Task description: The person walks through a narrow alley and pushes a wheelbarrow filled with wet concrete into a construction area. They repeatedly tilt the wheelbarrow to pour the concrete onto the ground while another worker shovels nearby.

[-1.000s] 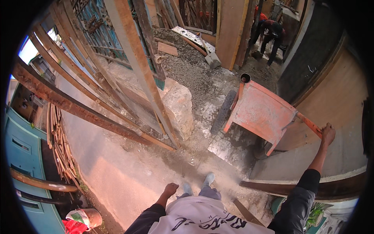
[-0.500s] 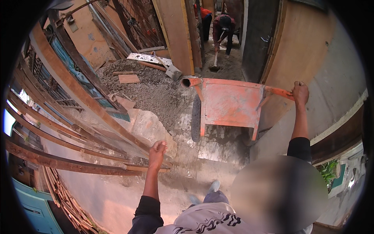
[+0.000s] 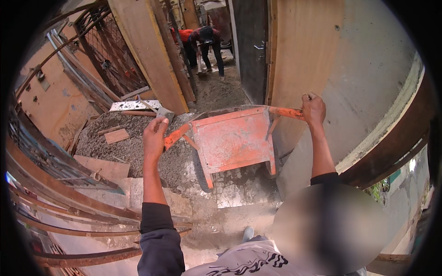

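An orange, scuffed wheelbarrow (image 3: 232,140) stands in front of me, its metal body tilted and its handles toward me. My right hand (image 3: 314,109) is closed round the end of its right handle (image 3: 286,112). My left hand (image 3: 154,138) is closed at the end of the left handle (image 3: 177,135), thumb uppermost. A dark tyre (image 3: 199,170) shows beside the left leg of the barrow. The inside of the tray is mostly hidden from me.
A heap of grey sand or gravel (image 3: 99,142) lies left, with a shovel (image 3: 163,112) and boards on it. Beyond, a bent-over person (image 3: 207,43) works in a passage beside a dark door (image 3: 248,50). Timber beams (image 3: 69,198) crowd the left; a plywood-faced wall (image 3: 304,50) stands right.
My left hand has moved up and forward onto the left handle, which was free before. My right hand keeps its hold. The view has turned right, and the person in the passage has shifted posture.
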